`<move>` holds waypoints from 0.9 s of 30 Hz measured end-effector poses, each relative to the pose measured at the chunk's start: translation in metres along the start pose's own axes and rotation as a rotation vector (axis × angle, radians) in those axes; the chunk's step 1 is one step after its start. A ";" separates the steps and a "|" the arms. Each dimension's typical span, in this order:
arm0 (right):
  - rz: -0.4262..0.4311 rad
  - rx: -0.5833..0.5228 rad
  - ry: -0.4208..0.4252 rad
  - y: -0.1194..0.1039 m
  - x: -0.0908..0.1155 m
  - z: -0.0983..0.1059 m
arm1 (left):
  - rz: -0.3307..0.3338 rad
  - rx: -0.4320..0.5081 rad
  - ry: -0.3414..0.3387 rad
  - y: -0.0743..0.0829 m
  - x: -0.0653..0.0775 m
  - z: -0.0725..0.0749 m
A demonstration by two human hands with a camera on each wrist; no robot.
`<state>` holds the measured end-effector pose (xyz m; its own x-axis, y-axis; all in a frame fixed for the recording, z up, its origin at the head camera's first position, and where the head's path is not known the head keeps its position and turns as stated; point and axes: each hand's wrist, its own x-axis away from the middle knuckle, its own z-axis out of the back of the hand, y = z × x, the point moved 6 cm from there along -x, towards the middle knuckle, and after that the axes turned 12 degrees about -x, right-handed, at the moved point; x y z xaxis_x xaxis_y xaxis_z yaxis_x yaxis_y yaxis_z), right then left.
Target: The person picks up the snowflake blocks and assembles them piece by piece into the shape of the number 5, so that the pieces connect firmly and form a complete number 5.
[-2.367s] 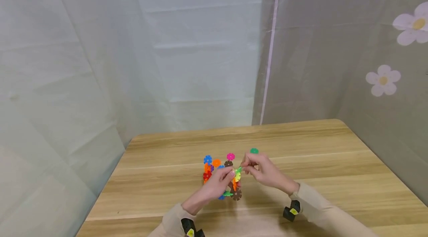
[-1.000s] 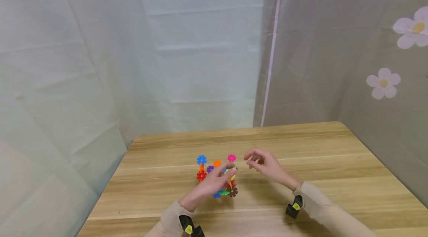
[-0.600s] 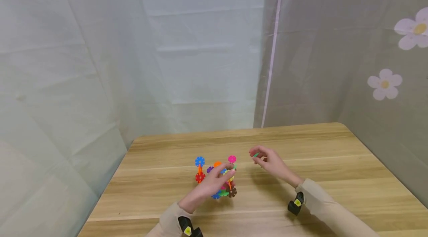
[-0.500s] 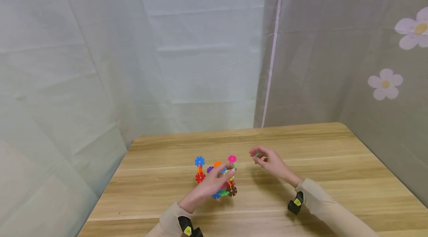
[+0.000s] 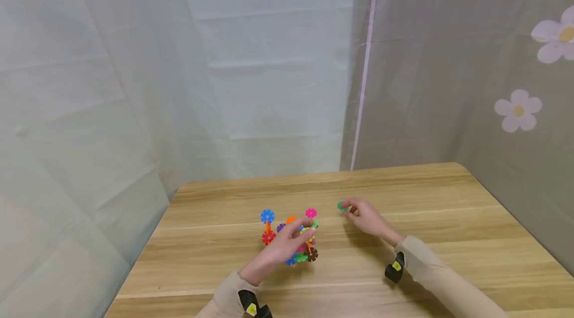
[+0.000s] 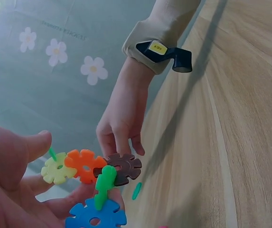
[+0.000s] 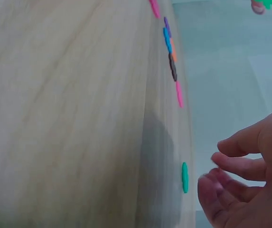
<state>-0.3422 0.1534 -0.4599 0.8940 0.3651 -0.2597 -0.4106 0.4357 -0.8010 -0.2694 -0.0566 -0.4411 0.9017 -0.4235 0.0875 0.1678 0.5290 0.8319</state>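
My left hand point(image 5: 287, 245) holds a build of joined, notched plastic snowflake discs. In the left wrist view, yellow point(image 6: 55, 168), orange point(image 6: 84, 166), brown point(image 6: 125, 168), green point(image 6: 106, 183) and blue point(image 6: 96, 214) discs link together in front of its palm. A bright green disc point(image 5: 315, 224) shows at its fingertips, and red point(image 5: 268, 237) and blue point(image 5: 267, 216) discs stick out on its far side. My right hand point(image 5: 365, 216) hovers with loosely bent fingers over a single green snowflake disc point(image 7: 185, 177) lying flat on the table; nothing is between its fingers.
Several loose discs lie flat on the wooden table point(image 5: 426, 198) beyond the left hand, among them pink point(image 5: 311, 213), orange point(image 5: 291, 219) and purple point(image 5: 281, 228). A pale curtain point(image 5: 269, 83) rises behind the table's far edge.
The right hand has left the left hand's build and moved right, to the loose green disc. The left hand keeps hold of the build, which has tilted and shifted slightly left.
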 end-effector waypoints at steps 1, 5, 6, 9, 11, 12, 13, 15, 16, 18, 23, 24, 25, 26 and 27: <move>-0.002 0.023 -0.010 0.001 0.000 0.000 | -0.004 -0.003 -0.002 0.000 0.000 0.000; 0.010 0.151 -0.056 0.004 0.000 -0.003 | -0.016 -0.010 -0.015 0.001 0.001 -0.001; 0.012 0.183 -0.069 0.005 0.000 -0.003 | -0.020 -0.010 -0.018 0.001 0.001 -0.002; 0.022 0.260 -0.112 0.006 0.001 -0.006 | -0.021 -0.016 -0.028 0.001 0.001 -0.002; 0.022 0.261 -0.127 0.007 0.001 -0.007 | -0.020 -0.022 -0.033 0.001 0.001 -0.003; 0.033 0.265 -0.127 0.007 0.001 -0.007 | -0.019 -0.020 -0.036 0.001 0.001 -0.003; 0.041 0.264 -0.125 0.006 0.001 -0.007 | -0.018 -0.021 -0.037 0.000 0.001 -0.003; 0.047 0.245 -0.112 0.005 0.001 -0.007 | -0.024 -0.022 -0.039 0.000 0.001 -0.003; 0.050 0.239 -0.107 0.005 0.001 -0.006 | -0.029 -0.020 -0.039 0.000 0.001 -0.003; 0.060 0.250 -0.105 0.003 0.001 -0.006 | -0.037 -0.009 -0.045 0.000 0.001 -0.003; 0.026 0.229 -0.124 0.002 0.002 -0.007 | -0.044 0.034 -0.073 -0.001 0.002 -0.004; 0.005 0.208 -0.124 0.002 0.002 -0.008 | -0.041 0.040 -0.079 -0.001 0.003 -0.004; -0.015 0.188 -0.120 0.003 0.002 -0.008 | -0.037 0.047 -0.083 -0.001 0.003 -0.004; -0.038 0.172 -0.116 0.004 0.002 -0.009 | -0.032 0.056 -0.085 -0.001 0.004 -0.005; -0.060 0.153 -0.113 0.005 0.002 -0.009 | -0.028 0.063 -0.087 -0.001 0.004 -0.005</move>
<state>-0.3408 0.1482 -0.4691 0.8955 0.4209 -0.1447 -0.3872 0.5763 -0.7197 -0.2638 -0.0556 -0.4442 0.8588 -0.5007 0.1087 0.1642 0.4699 0.8673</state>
